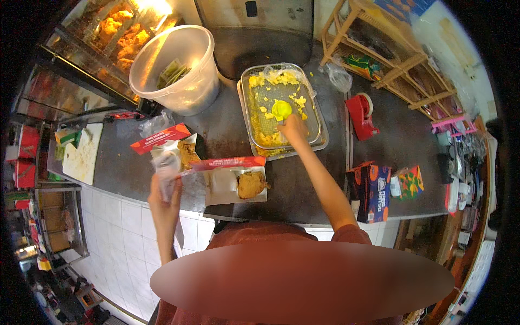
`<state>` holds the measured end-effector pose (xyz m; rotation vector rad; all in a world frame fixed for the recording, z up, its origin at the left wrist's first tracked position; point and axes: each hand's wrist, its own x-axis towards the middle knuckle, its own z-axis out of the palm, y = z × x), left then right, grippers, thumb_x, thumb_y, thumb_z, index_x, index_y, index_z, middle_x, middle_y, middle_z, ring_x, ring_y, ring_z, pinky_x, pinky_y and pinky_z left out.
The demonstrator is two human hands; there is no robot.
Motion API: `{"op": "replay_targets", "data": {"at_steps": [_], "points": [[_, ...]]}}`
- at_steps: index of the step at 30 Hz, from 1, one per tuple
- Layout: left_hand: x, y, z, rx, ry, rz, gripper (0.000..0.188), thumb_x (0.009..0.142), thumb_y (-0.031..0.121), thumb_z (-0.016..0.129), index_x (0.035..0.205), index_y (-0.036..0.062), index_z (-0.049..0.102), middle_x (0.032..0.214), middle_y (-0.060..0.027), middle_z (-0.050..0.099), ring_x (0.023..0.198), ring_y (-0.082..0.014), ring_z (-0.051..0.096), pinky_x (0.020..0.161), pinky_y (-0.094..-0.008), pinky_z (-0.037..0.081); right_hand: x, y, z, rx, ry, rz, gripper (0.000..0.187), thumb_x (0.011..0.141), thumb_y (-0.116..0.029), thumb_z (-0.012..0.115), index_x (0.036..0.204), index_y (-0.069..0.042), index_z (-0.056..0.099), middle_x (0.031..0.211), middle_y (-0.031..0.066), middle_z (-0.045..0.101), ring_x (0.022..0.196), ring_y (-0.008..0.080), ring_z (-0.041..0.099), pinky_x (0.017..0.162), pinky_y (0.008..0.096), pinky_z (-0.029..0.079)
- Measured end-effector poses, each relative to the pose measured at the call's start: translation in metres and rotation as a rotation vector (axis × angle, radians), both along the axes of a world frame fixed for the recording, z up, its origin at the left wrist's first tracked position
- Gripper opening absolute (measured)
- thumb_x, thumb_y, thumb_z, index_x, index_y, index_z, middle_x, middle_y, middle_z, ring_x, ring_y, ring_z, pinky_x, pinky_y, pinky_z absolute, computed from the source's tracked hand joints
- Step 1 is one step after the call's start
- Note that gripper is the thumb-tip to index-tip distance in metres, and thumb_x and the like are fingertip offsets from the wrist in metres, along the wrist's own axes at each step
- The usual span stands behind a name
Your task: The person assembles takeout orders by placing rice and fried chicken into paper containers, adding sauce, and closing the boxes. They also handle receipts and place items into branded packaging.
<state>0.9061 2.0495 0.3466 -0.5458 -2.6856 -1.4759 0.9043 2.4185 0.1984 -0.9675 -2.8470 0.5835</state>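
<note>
My right hand (293, 130) reaches over a wire-mesh basket (250, 116) and grips a small lime-green scoop (281, 110). Crumbly yellow pieces (268, 138) that look like scrambled egg lie scattered in the basket, which rests on a metal tray. To the left, my left hand (164, 194) is closed around a whitish, see-through plastic bag (169, 162), smeared by motion. That bag is over an open paper box (161, 138) with a red flap, where a piece of fried chicken (188, 156) shows. Nearer me, a second open box (219, 196) contains fried chicken (252, 185) beside a white lump.
A clear plastic bucket (208, 70) with green packets stands behind the boxes, near a lit display case (95, 70) of fried food. A red tape dispenser (361, 116), a dark blue box (374, 194) and a wooden rack (390, 70) are on the right. A white cutting board (83, 154) lies far left.
</note>
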Motion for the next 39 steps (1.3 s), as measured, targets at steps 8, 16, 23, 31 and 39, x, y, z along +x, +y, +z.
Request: {"op": "replay_targets", "data": {"at_steps": [8,16,23,31,39], "points": [[-0.089,0.139,-0.006,-0.176,-0.043,-0.429,0.040,0.074,0.016,0.069,0.106,-0.0023,0.054,0.088,-0.0168,0.066,0.084,-0.0298,0.065,0.073,-0.0357,0.049,-0.021,0.072,0.053,0.595,-0.007,0.610,0.012,0.076,-0.009,0.056,0.067,-0.007,0.063,0.065,0.0135,0.063,0.061,0.0288,0.064,0.054,0.0399,0.051],[-0.124,0.204,-0.115,-0.355,-0.686,-0.487,0.027,0.078,0.014,0.058,0.089,-0.0098,0.062,0.077,-0.0217,0.066,0.066,-0.0296,0.067,0.057,-0.0392,0.054,0.038,0.002,0.063,0.150,-0.145,0.593,0.014,0.074,-0.005,0.053,0.070,0.003,0.064,0.072,0.0236,0.063,0.069,0.0368,0.065,0.061,0.0460,0.051],[-0.109,0.203,-0.117,-0.192,-0.928,-0.512,0.023,0.081,0.007,0.051,0.089,-0.0124,0.061,0.075,-0.0189,0.065,0.055,-0.0251,0.064,0.047,-0.0349,0.053,0.036,-0.038,0.074,-0.087,-0.151,0.387,0.017,0.077,-0.011,0.057,0.072,0.003,0.064,0.071,0.0227,0.062,0.067,0.0377,0.063,0.060,0.0446,0.051],[-0.114,0.187,-0.131,-0.138,-1.068,-0.451,0.030,0.080,0.010,0.054,0.103,-0.0076,0.059,0.089,-0.0136,0.065,0.074,-0.0219,0.064,0.064,-0.0343,0.051,0.011,0.007,0.035,0.346,-0.057,0.622,0.012,0.071,-0.012,0.058,0.066,-0.002,0.064,0.067,0.0201,0.062,0.062,0.0325,0.064,0.055,0.0432,0.051],[-0.094,0.187,-0.126,0.180,-1.220,-0.337,0.032,0.085,0.012,0.053,0.111,-0.0057,0.054,0.097,-0.0154,0.064,0.079,-0.0247,0.064,0.072,-0.0381,0.052,0.038,-0.008,0.048,-0.213,-0.015,0.699,0.021,0.071,-0.015,0.062,0.058,0.002,0.061,0.056,0.0148,0.060,0.042,0.0267,0.054,0.045,0.0395,0.041]]}}
